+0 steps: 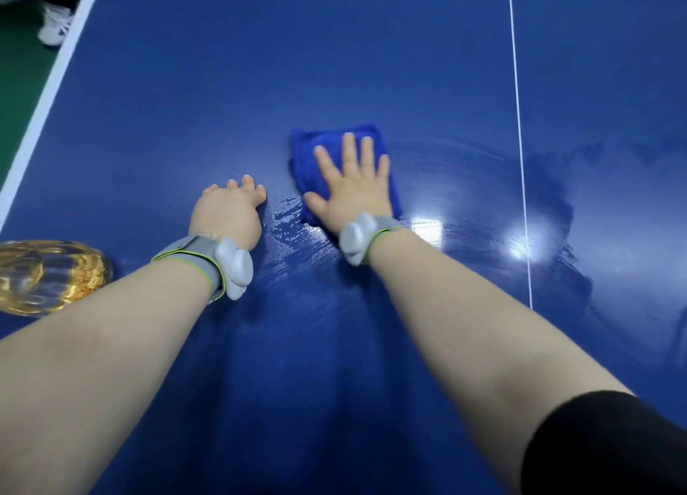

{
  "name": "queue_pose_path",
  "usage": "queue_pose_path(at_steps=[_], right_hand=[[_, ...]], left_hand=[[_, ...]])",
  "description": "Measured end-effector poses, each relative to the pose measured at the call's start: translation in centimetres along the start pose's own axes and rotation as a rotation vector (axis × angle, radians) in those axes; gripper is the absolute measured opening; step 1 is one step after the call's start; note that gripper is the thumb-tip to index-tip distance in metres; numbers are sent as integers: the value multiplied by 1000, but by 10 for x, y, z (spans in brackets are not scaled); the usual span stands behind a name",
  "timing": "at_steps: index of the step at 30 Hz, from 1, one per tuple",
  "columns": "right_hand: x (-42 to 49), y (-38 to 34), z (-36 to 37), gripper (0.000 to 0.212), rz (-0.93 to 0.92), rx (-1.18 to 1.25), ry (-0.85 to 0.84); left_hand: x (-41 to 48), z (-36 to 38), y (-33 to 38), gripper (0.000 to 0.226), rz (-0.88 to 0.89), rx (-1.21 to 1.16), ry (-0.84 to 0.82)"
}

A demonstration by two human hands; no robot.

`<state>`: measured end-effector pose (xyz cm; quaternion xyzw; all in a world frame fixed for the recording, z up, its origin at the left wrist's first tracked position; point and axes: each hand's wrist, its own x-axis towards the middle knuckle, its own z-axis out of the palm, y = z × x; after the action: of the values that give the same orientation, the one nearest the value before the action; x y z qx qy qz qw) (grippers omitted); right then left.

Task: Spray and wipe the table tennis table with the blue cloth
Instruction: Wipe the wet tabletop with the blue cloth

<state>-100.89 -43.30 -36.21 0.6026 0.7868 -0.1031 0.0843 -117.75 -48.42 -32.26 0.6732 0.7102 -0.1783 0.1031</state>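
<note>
- Currently we see no readable brand, label or writing on any item in view.
- We note one container: a clear bottle (44, 275) with gold reflections at the left edge of the frame, lying on the table tennis table (223, 85). Its contents cannot be determined, and its top is out of frame.
- We find the blue cloth (319, 148) folded into a pad, flat on the table surface roughly at mid-frame, between the white edge stripe (48, 93) and the thin white centre line (518, 122).
- Our right hand (353, 186) lies palm down on the cloth, fingers straight and spread apart, thumb out to the side. It presses on the cloth and does not grip it.
- Our left hand (228, 208) rests on the bare table just beside the cloth, not touching it. Its fingers are bent with the tips on the surface, close together, holding nothing.
- We see droplets and a wet patch (288, 215) between the two hands, and curved wet streaks toward the centre line.
- Each wrist carries a grey strap with a white device (236, 267).
- A black sleeve (613, 446) covers the right upper arm.
- A white shoe (55, 26) of another person stands on the green floor (18, 78) at top left.
</note>
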Motion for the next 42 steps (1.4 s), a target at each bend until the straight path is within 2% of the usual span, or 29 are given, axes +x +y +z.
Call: queue_pose_path(at_steps=[3, 7, 12, 18, 21, 25, 27, 30, 35, 39, 42], right_hand=[[0, -31, 4, 73, -187, -4, -34], [6, -5, 1, 67, -207, 40, 7], [13, 81, -6, 68, 130, 68, 79], [-11, 203, -9, 70, 626, 132, 57], [-9, 214, -9, 73, 761, 150, 46], [10, 194, -13, 76, 818, 157, 43], [19, 179, -15, 76, 776, 145, 38], [34, 139, -17, 76, 607, 104, 47], [49, 34, -14, 76, 147, 42, 45], [47, -30, -10, 71, -195, -6, -32], [48, -27, -12, 67, -266, 8, -37]], left_hand=[[6, 7, -3, 56, -14, 16, -4], [10, 10, -7, 58, 7, 17, -3], [12, 6, -7, 58, -11, 39, -6], [15, 7, -8, 57, -20, 12, 19], [16, 8, -9, 56, -24, 13, 13], [17, 7, -7, 54, -10, 32, 13], [17, 6, -7, 53, -12, 39, 6], [14, 4, -4, 52, -25, 30, 2], [13, 4, -6, 53, -8, 42, -16], [13, 2, -4, 54, 3, 73, -29], [14, 2, -6, 55, 7, 70, -39]])
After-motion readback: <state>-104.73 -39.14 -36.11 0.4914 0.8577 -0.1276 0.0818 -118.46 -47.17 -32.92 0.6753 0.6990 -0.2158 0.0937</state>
